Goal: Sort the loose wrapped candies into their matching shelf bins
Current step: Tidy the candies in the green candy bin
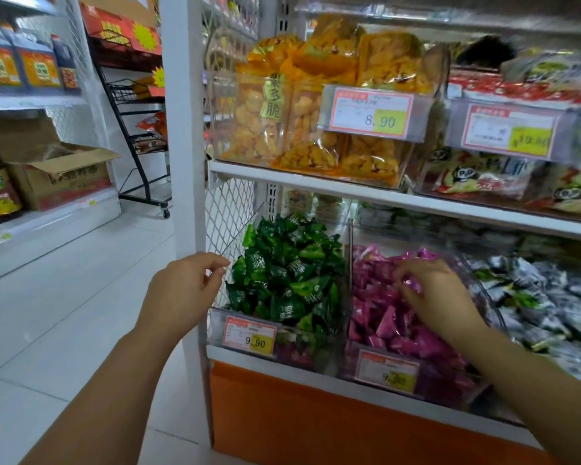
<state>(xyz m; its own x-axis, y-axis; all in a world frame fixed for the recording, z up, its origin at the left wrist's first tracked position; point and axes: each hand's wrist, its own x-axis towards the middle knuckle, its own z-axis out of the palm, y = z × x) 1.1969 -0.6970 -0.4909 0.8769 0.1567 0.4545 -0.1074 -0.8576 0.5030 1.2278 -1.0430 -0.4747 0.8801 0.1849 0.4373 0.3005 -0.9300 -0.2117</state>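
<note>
Shop aisle, low shelf (pixel 265 365) of clear bins. Right hand (pixel 440 297) in the middle bin (pixel 443 384), fingers (pixel 416 303) pinching a pink candy (pixel 413 282). Left hand (pixel 182 290) has curled fingers, contents unclear. Candy likely light and slippery; pinch a wrapper corner.

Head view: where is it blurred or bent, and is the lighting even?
Head view: green candies sharp; right hand and grey-wrapped candies at the right edge motion-blurred; white post leans from the wide lens; lighting even, no hard shadows.
</note>
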